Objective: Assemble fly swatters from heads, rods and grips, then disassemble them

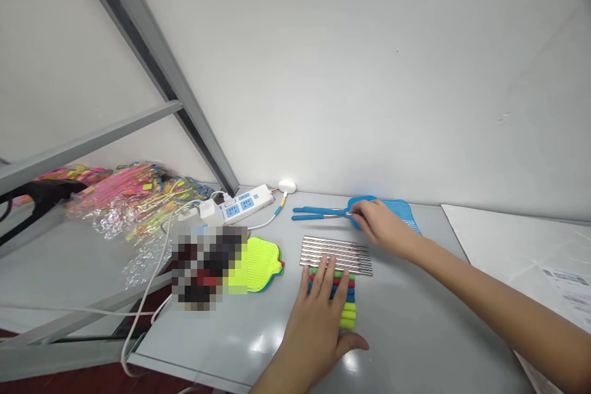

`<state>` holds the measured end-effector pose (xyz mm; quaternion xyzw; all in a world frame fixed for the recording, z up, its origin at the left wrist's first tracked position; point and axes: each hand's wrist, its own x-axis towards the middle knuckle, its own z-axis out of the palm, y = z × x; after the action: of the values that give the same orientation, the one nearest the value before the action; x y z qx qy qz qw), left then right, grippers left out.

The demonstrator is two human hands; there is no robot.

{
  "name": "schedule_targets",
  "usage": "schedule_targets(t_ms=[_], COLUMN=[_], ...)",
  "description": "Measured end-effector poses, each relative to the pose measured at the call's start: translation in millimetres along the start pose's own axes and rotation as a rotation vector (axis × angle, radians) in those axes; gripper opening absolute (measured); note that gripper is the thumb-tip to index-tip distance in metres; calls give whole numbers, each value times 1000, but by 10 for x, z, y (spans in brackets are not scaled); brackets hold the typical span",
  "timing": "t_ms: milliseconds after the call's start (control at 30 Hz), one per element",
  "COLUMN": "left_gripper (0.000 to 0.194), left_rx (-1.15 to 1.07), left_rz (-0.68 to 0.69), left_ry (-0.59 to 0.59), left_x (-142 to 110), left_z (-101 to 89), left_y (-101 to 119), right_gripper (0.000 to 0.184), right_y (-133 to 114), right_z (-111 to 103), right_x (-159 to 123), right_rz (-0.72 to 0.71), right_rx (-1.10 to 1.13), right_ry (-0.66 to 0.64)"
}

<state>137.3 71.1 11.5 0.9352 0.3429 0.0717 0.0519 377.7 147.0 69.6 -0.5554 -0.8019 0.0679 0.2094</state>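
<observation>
My left hand [320,314] lies flat with its fingers spread over a row of coloured foam-like handle grips [348,314]. The grips are green, red, blue and yellow-green, and my hand covers part of them. Just beyond its fingertips, several thin metal rods [337,252] lie side by side. My right hand [375,218] pinches a blue fly swatter [362,202] near its neck, at the back of the table. Another blue swatter head [402,212] shows behind that hand. Two blue handles [316,214] point left. My right fingertips are partly hidden.
Yellow-green swatter heads [262,265] are stacked at the left, beside a pixelated patch. A white power strip [248,204] with cables sits behind them. Plastic-wrapped colourful items [138,197] lie beyond the metal frame [166,74]. White sheet material [517,246] covers the right side.
</observation>
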Motion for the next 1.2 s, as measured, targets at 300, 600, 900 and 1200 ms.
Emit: schedule_targets(t_ms=[300, 600, 900, 1200], left_gripper=[77, 59, 76, 75], left_rx=[-88, -197, -194, -169], left_rz=[-68, -63, -213, -208], left_ry=[138, 282, 312, 219], left_x=[-250, -589, -759, -867], left_z=[11, 64, 142, 231], left_y=[-119, -183, 19, 41], right_gripper=[36, 43, 44, 48], right_y=[-222, -843, -1300, -1292], right_z=[-777, -659, -433, 265], right_x=[-632, -1275, -1665, -1479], right_rz=[460, 458, 301, 437], right_rx=[816, 1251, 1360, 1205], right_ry=[472, 806, 1089, 1034])
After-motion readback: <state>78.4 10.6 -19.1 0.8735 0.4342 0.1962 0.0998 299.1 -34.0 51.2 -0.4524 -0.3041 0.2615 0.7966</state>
